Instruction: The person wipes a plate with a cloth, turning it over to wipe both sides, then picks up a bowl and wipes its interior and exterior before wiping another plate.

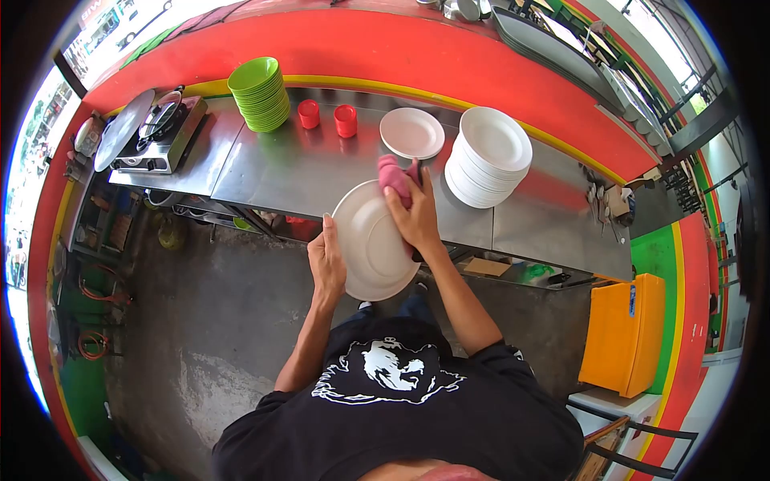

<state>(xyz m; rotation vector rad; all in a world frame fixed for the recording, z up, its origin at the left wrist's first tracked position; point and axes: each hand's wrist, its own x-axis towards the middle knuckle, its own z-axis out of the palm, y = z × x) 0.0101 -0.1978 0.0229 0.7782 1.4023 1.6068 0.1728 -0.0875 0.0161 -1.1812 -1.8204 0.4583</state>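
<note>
A white plate (370, 248) is held up, tilted, in front of the steel counter. My left hand (326, 260) grips its left edge, with the thumb and fingers at the rim. At the plate's upper right, my right hand (415, 212) holds a pink cloth (393, 175) against the rim. Beyond the cloth, a single white plate (411, 133) lies on the counter. To the right of that plate stands a tall stack of white plates (488, 160).
On the steel counter (321, 172) stand stacked green bowls (259, 92), red cups (345, 120) and a portable stove (164, 136). A red ledge (353, 52) runs behind. An orange box (616, 333) is at the right. Shelves hold items under the counter.
</note>
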